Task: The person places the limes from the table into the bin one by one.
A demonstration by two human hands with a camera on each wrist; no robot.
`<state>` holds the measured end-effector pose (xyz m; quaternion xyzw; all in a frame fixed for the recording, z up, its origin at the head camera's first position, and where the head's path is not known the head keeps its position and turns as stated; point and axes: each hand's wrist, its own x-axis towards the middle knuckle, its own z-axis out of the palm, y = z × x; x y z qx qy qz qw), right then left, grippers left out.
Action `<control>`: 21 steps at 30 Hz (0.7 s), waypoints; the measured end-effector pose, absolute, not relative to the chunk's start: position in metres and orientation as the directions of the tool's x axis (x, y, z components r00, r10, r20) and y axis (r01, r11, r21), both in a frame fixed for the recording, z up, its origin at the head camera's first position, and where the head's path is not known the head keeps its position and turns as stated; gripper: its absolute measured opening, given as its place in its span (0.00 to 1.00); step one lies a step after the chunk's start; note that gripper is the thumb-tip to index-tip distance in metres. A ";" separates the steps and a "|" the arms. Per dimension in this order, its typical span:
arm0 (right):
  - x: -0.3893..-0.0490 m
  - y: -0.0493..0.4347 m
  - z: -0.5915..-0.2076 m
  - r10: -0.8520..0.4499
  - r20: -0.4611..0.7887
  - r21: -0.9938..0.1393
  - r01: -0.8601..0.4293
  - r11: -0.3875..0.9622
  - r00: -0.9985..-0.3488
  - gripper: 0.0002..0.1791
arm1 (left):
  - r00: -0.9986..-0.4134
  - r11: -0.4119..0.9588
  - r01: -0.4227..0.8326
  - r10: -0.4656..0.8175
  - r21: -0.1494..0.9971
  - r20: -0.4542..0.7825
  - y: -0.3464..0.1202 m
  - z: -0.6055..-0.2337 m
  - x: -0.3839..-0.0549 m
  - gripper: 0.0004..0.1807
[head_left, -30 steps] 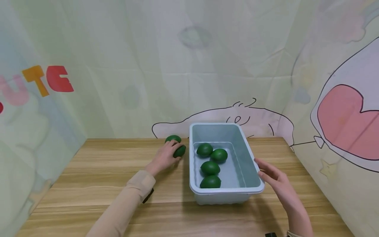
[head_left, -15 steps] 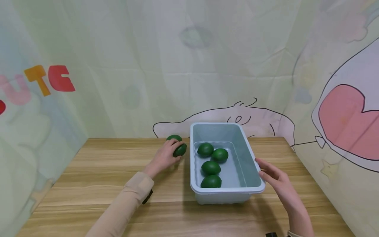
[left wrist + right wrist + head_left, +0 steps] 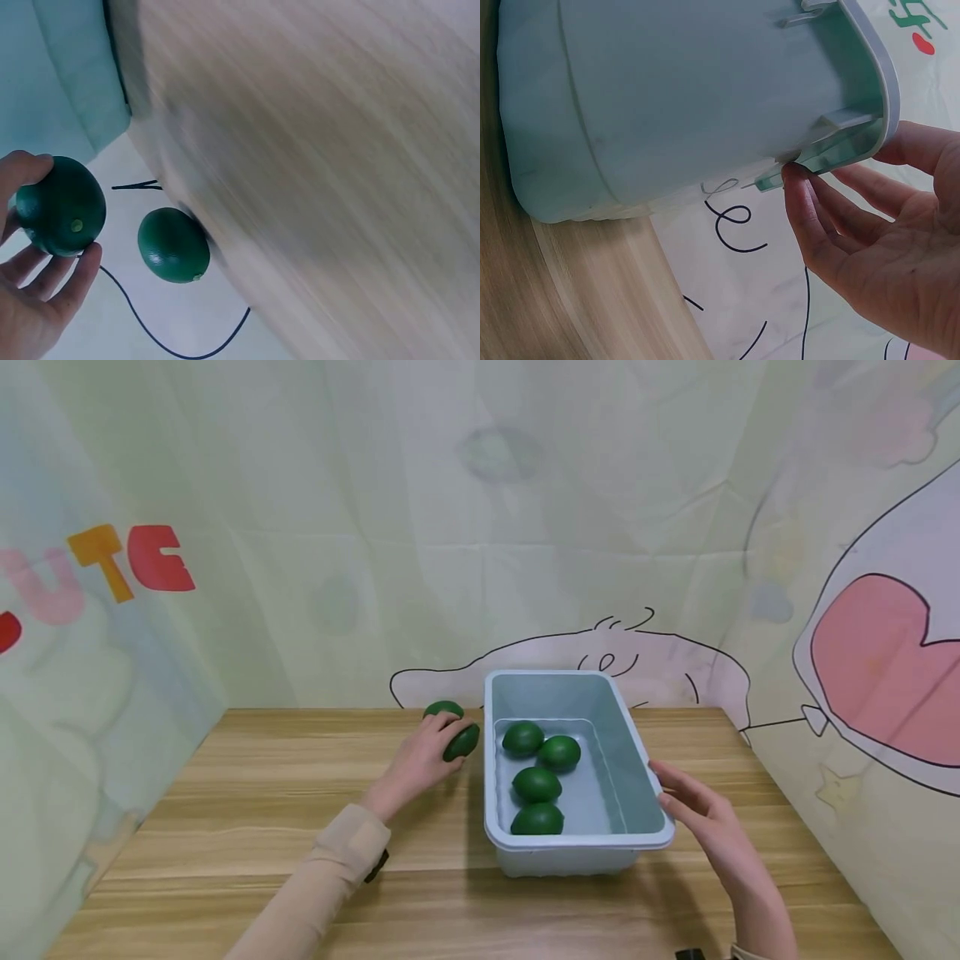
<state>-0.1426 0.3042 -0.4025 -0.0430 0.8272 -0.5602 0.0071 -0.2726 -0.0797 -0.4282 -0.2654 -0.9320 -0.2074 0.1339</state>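
My left hand (image 3: 423, 758) grips a dark green lime (image 3: 60, 206) between thumb and fingers, just left of the pale blue plastic bin (image 3: 577, 842). Behind that hand, a second lime (image 3: 444, 708) lies near the table's back edge, partly covered by the fingers in the head view. Inside the bin, several limes (image 3: 537, 785) rest on the floor along its left side. My right hand (image 3: 708, 814) holds the bin's right rim, with the thumb at the lip and fingertips tucked under it, as the right wrist view (image 3: 877, 217) shows.
The bin stands on a wood-grain table (image 3: 247, 827), right of its middle. A printed cloth backdrop (image 3: 300, 568) with cartoon drawings hangs right behind the table and along both sides.
My left hand has shifted slightly right with the lime, which now shows more and tilts a little differently. The right hand keeps its hold on the rim, and the limes in the bin stay put.
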 end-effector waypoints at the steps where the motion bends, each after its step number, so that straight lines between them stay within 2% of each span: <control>1: -0.143 0.304 -0.402 -0.074 0.033 -0.927 -0.058 0.370 -0.997 0.29 | -0.824 0.772 0.550 0.437 0.318 0.361 -0.079 -0.428 -0.272 0.32; 10: -0.144 0.304 -0.402 -0.067 0.026 -0.925 -0.049 0.376 -0.997 0.30 | -0.816 0.760 0.556 0.421 0.338 0.396 -0.078 -0.422 -0.262 0.31; 21: -0.143 0.304 -0.403 -0.068 0.030 -0.927 -0.053 0.370 -0.997 0.30 | -0.774 0.764 0.586 0.431 0.268 0.464 -0.075 -0.414 -0.248 0.32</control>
